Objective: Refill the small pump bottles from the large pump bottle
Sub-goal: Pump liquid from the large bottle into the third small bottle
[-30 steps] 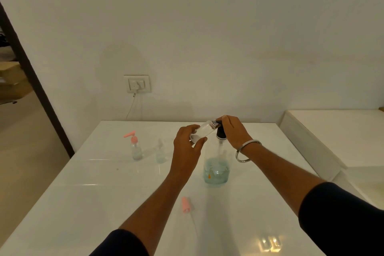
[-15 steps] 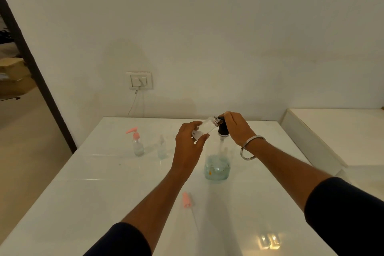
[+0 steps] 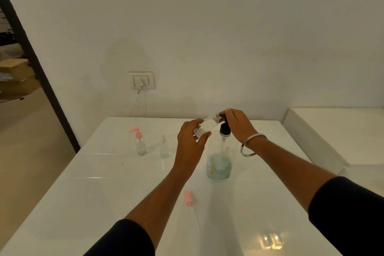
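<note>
Evidently the left hand (image 3: 190, 141) is gripping an uncapped small bottle (image 3: 205, 127), tilting its mouth to the large pump bottle (image 3: 219, 164) nozzle while the right hand (image 3: 236, 123) is closing over the pump head (image 3: 224, 129), so pressing likely follows.

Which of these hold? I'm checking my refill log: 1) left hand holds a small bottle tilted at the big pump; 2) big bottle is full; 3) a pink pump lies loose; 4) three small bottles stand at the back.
1) True: the left hand tilts the small clear bottle toward the black pump, under the right hand.
2) False: the large bottle holds liquid only low down.
3) True: the pink pump lies on the table.
4) False: two stand there.
</note>
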Available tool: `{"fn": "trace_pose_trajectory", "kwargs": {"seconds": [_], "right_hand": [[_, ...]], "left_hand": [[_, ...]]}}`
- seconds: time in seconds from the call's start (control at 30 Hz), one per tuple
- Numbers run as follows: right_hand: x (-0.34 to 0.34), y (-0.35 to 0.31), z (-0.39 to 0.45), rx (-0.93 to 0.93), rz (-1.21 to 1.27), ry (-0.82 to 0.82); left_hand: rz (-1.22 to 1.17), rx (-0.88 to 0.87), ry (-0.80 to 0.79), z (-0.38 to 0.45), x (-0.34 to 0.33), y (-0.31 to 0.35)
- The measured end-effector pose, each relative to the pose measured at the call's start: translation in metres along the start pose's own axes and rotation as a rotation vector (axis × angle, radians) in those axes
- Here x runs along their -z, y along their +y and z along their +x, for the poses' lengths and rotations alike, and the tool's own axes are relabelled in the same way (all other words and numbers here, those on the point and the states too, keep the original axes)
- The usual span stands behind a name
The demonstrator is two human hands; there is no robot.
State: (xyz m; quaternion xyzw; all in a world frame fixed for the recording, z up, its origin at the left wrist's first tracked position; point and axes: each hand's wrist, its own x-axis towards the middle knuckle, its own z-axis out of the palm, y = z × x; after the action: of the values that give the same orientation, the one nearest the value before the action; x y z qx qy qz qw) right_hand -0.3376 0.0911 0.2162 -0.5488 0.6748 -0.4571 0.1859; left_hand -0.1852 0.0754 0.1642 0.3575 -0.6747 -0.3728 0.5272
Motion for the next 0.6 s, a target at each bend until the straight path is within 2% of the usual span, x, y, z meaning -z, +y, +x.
{"fn": "trace_pose_trajectory", "kwargs": {"seconds": [0.33, 0.6], "right_hand": [[-0.007, 0.009, -0.001, -0.014, -0.003, -0.009], [0.003, -0.004, 0.002, -0.005, -0.029, -0.020]], "left_hand": [[0.065, -0.030, 0.007, 0.004, -0.002, -0.012], [0.002, -0.021, 0.016, 0.003, -0.002, -0.002]]}}
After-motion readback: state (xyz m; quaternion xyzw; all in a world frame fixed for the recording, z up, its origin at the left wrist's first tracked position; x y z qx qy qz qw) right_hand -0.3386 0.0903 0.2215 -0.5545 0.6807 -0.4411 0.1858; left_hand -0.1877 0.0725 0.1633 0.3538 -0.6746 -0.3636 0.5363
